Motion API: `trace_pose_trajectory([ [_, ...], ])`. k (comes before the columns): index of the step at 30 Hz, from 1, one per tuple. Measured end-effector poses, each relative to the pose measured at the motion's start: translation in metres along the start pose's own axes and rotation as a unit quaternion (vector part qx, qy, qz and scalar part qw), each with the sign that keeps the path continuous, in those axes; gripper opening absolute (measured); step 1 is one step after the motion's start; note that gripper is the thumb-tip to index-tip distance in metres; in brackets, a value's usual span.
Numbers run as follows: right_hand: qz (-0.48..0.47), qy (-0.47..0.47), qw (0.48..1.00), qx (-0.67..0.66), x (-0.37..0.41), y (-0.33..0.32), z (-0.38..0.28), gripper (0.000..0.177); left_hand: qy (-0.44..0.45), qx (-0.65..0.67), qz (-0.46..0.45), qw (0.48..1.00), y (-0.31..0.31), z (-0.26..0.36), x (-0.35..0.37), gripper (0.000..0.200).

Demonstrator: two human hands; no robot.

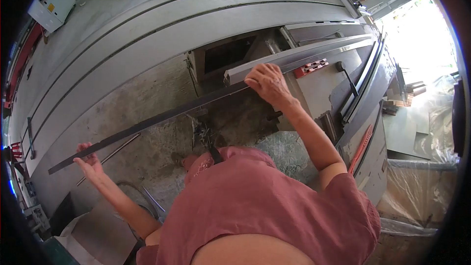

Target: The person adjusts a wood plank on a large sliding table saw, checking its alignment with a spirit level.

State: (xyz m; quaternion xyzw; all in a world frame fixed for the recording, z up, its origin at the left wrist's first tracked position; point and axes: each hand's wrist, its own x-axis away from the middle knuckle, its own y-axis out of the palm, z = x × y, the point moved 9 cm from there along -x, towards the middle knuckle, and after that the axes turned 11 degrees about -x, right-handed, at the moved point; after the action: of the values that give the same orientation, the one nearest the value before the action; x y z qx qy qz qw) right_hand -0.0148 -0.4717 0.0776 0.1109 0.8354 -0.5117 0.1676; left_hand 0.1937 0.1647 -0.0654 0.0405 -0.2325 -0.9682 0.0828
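Observation:
A long dark metal strip (pixel 162 117) slants across the view, from the lower left up to the centre. Near its left end my left hand (pixel 90 163) supports it, with the fingers behind the strip and the thumb in front. At the upper right end my right hand (pixel 269 81) is closed around the strip, its back toward the camera. Just beyond my right hand, a pale metal channel (pixel 304 55) lies on the workbench (pixel 314 91). To the right of that hand is a red block-like tool (pixel 311 68).
A hammer-like tool (pixel 348 76) and long dark profiles (pixel 365 81) lie at the right of the bench. A red-handled tool (pixel 361 148) is at the lower right. Long grey panels (pixel 162 29) fill the far side. A thin rod (pixel 109 159) is below the strip.

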Motion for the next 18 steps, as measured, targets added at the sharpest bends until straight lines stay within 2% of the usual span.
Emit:
trace_pose_trajectory([
  [5, -0.011, 0.036, 0.998, 0.052, 0.010, -0.027, 0.049, 0.027, -0.004, 0.017, -0.016, 1.000, 0.066, -0.036, 0.039, 0.071],
  [7, -0.032, 0.057, 0.995, 0.074, 0.015, -0.037, 0.073, 0.030, -0.036, 0.016, 0.087, 0.995, 0.103, -0.046, 0.072, 0.064],
  [11, -0.074, 0.123, 0.984, 0.107, 0.028, -0.058, 0.126, 0.037, -0.056, -0.009, 0.112, 0.992, 0.163, -0.056, 0.117, 0.057],
  [13, -0.079, 0.146, 0.982, 0.093, 0.032, -0.070, 0.146, 0.037, -0.067, -0.021, 0.057, 0.996, 0.196, -0.058, 0.134, 0.055],
  [18, -0.104, 0.234, 0.963, 0.079, 0.044, -0.097, 0.200, 0.043, -0.111, -0.017, 0.035, 0.993, 0.241, -0.079, 0.173, 0.054],
])
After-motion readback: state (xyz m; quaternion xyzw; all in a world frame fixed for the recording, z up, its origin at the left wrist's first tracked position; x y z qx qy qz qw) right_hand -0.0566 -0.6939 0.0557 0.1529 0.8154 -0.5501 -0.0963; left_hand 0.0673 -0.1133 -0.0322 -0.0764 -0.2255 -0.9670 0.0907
